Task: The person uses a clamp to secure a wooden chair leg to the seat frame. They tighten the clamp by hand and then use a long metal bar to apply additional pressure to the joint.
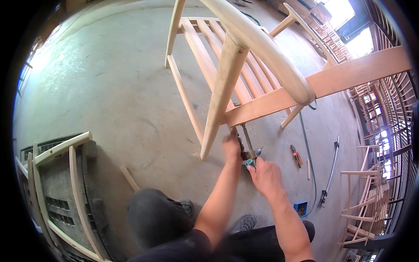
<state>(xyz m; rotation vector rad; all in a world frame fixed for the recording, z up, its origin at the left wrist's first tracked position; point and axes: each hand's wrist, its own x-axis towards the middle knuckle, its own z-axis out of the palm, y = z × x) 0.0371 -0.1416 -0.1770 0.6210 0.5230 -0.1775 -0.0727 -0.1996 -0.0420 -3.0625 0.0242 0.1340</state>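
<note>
While right hand (265, 174) grips metal tool (249, 155), left hand (231, 146) hold unclear; tool looks stiff, weighty, best taken by rod (248, 139).

Short dark sleeves (194, 243), dark trousers (157, 216), seemingly grey shoes (248, 222).

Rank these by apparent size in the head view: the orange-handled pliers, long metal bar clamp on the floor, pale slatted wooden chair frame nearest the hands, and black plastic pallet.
1. Chair frame
2. Pallet
3. Bar clamp, long but thin
4. Pliers
</note>
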